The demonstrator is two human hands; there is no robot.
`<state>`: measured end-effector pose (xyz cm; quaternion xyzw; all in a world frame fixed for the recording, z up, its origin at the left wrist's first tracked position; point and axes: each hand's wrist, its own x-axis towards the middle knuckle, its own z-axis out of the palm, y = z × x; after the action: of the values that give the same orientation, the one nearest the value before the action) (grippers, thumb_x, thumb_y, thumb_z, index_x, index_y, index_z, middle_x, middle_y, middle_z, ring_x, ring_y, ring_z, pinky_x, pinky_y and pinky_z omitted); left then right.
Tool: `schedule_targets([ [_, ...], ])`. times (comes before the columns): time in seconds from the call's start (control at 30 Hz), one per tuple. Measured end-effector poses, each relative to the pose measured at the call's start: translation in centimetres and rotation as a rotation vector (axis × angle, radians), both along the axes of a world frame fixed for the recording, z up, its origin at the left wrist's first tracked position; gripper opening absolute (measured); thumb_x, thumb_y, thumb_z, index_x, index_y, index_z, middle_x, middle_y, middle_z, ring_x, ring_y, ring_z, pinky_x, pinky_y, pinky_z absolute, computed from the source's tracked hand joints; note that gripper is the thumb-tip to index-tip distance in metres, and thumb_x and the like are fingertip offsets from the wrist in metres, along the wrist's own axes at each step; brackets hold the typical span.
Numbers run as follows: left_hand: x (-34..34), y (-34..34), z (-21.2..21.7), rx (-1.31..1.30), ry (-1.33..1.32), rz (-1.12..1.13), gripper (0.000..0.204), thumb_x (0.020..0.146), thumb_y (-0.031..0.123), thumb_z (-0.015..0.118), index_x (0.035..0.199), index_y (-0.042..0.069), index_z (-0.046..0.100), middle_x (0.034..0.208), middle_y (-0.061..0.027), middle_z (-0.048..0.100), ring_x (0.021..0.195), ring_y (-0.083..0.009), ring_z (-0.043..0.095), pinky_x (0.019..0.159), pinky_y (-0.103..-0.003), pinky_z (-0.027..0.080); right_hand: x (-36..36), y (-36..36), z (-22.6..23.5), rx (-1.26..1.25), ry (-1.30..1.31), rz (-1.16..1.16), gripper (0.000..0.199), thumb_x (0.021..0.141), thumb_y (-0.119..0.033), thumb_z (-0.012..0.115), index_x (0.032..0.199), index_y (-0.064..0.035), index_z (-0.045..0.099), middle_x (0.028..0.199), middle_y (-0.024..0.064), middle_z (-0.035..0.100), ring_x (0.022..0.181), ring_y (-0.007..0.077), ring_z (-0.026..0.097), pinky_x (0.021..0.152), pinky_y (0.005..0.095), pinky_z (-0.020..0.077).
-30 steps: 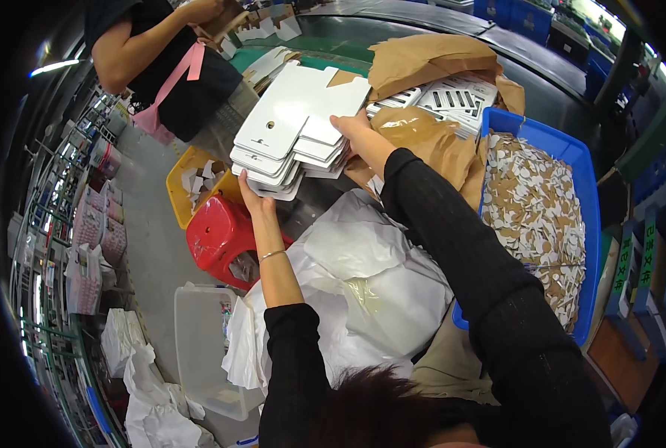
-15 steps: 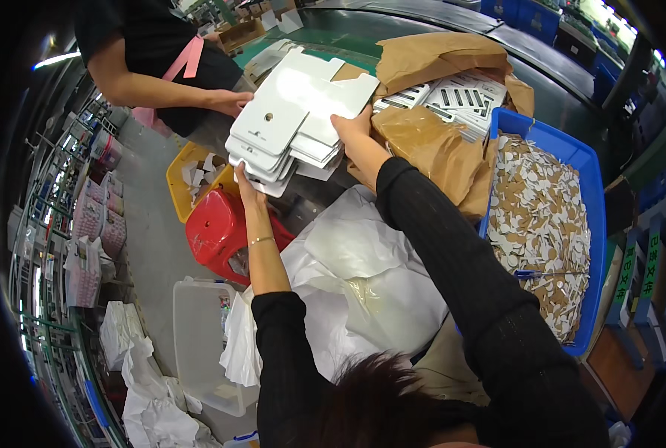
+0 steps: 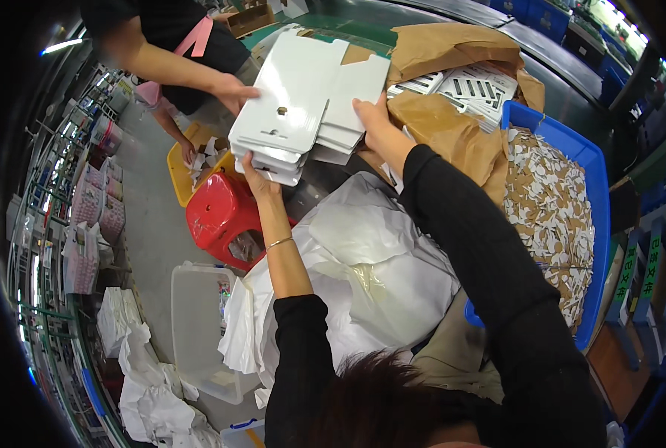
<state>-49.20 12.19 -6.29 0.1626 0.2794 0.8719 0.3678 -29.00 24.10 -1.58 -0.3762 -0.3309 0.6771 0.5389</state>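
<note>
Both my hands carry a thick stack of flat white die-cut cardboard blanks, held out in front of me. My left hand grips the stack's near left edge from below. Along the right edge, my right hand clamps the pile. A co-worker in a dark top reaches in from the upper left, and that person's hand touches the far left side of the stack.
Crumpled brown paper lies beyond my right hand, over white slotted pieces. A blue bin holds several cardboard scraps. Below are a red stool, a yellow crate, a clear tub and white plastic bags.
I have lifted the stack further forward and left toward the co-worker. That person's hand has come across and now rests on the stack's far side.
</note>
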Motion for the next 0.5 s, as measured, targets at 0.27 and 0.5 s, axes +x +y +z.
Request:
schedule_targets([
  [0.27,-0.9,3.4,3.6,0.024,0.045,-0.025,0.053,0.077,0.027,0.064,0.125,0.008,0.048,0.121,-0.0113,0.055,0.108,-0.025,0.054,0.092,-0.036,0.042,-0.1,2.0,3.0,-0.052,0.112,0.022,0.055,0.085,-0.016,0.059,0.129,0.0028,0.032,0.12,0.0206,0.049,0.101,0.0298,0.054,0.082,0.0367,0.0479],
  [0.5,2.1,9.5,7.2,0.089,-0.098,-0.232,0.051,0.08,0.03,0.065,0.123,0.008,0.05,0.121,-0.0114,0.056,0.11,-0.0244,0.053,0.091,-0.04,0.044,-0.6,4.7,12.0,0.031,-0.242,-0.07,0.068,0.076,-0.042,0.066,0.115,0.0099,0.047,0.109,0.0226,0.055,0.101,0.0285,0.054,0.082,0.038,0.0462],
])
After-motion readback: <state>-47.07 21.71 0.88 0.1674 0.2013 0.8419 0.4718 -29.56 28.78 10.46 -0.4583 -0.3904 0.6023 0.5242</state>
